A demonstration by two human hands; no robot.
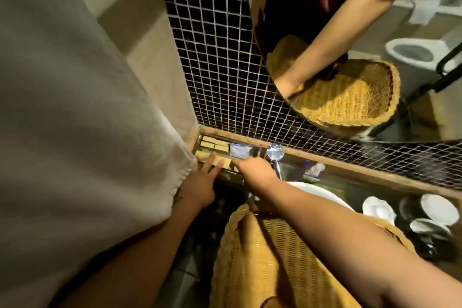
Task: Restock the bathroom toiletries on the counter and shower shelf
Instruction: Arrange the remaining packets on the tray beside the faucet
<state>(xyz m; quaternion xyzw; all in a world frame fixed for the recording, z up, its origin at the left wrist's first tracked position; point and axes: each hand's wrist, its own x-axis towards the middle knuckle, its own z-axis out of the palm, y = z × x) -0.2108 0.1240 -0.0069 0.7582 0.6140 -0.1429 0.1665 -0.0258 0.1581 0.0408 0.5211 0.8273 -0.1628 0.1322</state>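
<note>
The small tan boxes [214, 145] lie in rows in a tray [226, 174] at the left end of the counter, in the corner below the dark mosaic wall [215, 62], and beside them sits a pale blue-white packet [239, 150]. We judge that the step now is to set the boxes straight in this tray. Our left hand [200, 182] lies over the front row with the fingers spread and flat, so it pinches nothing. Our right hand [252, 170] comes to the same row from the right with the fingers curled down; if it pinches a box we cannot tell, because the fingertips are hidden. To do this well, we should hold the row with the flat left hand and push the boxes with the right one until they touch each other, slowly, because the light boxes can tip. The chrome tap [275, 154] stands just beside the right hand, so we must keep the wrist away from it. The woven basket [262, 257] hangs on our right forearm over the white basin [322, 195], and we should keep it level. A hanging towel [75, 107] covers the left side.
</note>
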